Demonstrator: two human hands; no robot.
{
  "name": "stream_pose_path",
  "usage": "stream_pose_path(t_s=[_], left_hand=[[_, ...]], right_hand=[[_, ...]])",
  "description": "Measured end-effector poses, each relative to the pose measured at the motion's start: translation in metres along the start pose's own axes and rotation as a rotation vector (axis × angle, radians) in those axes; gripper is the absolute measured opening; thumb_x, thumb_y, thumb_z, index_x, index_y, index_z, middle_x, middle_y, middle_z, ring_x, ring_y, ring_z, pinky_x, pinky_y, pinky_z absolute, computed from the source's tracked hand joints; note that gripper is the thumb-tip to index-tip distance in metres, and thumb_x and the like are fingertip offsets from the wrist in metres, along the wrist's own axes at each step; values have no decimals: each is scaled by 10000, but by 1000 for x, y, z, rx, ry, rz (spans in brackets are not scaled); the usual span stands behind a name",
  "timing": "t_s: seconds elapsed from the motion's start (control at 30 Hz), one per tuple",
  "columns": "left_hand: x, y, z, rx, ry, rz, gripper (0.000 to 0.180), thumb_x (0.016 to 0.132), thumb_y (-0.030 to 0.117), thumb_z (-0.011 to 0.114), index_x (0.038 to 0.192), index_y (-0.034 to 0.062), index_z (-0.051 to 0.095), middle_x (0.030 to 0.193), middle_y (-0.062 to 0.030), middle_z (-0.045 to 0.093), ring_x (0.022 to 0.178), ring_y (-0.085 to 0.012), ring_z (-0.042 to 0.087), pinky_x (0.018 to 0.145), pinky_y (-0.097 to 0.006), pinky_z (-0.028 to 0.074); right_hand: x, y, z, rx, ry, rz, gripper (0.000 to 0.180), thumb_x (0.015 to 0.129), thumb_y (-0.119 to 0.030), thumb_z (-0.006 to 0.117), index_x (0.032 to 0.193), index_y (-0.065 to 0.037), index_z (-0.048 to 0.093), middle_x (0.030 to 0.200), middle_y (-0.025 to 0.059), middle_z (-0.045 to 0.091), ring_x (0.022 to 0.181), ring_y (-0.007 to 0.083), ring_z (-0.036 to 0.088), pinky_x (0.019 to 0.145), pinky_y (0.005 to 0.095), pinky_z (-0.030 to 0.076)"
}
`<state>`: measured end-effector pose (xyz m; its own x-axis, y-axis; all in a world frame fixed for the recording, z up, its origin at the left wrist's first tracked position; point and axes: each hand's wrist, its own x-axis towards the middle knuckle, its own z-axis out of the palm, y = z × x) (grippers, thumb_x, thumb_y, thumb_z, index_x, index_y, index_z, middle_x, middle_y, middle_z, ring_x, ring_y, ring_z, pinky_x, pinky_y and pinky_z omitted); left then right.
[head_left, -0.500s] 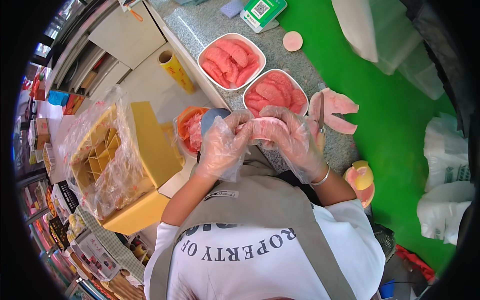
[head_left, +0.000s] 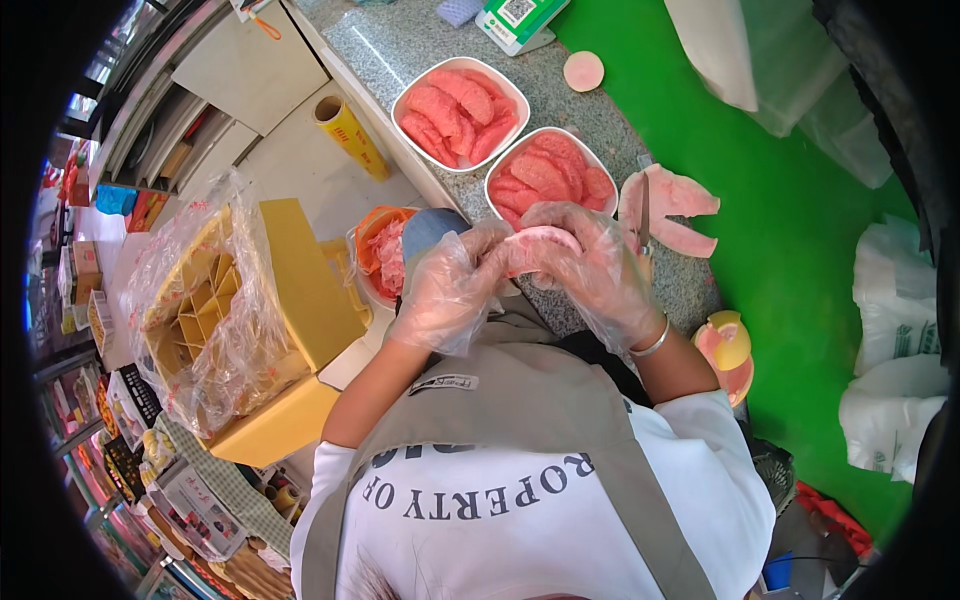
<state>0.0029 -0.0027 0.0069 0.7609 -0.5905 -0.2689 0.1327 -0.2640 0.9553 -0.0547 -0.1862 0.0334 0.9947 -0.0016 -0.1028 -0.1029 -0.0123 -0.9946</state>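
Observation:
Between my hands is a pink pomelo segment, with pale membrane along its upper edge. My left hand, in a clear plastic glove, pinches its left end. Gloved as well, my right hand grips the other end, its fingers curled over and partly hidden. Just beyond them stands a white bowl of peeled pomelo flesh. A second white bowl with similar pieces sits farther left. To the right of my right hand, a knife lies across an opened pomelo rind.
An orange-lined bin of membrane scraps stands left of my hands. A yellow carton with dividers and plastic wrap is farther left. Cut pomelo lies at the right, beside the green surface. A code stand is at the back.
The pomelo segment has tipped slightly between my fingers, showing more pink flesh below the pale edge. Both hands stay in nearly the same place; the view has shifted a little.

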Motion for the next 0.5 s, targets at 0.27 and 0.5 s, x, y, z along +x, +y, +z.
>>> stream_pose_path(t_s=[0.27, 0.5], left_hand=[[-2, -5, 0, -312, -163, -206, 314, 977, 156, 557, 1228, -33, 567, 978, -73, 665, 718, -130, 668, 624, -250, 541], [4, -26, 4, -583, -184, -326, 298, 952, 123, 578, 1214, -18, 575, 1000, -76, 660, 851, -143, 667, 689, -259, 529]], right_hand=[[8, -13, -5, 10, -44, 236, 190, 860, -99, 715, 1000, 11, 650, 852, 48, 665, 765, 103, 616, 702, 280, 521], [17, 3, 3, -169, -7, -45, 154, 859, -117, 683, 936, 14, 652, 804, 69, 675, 699, 117, 629, 632, 295, 522]])
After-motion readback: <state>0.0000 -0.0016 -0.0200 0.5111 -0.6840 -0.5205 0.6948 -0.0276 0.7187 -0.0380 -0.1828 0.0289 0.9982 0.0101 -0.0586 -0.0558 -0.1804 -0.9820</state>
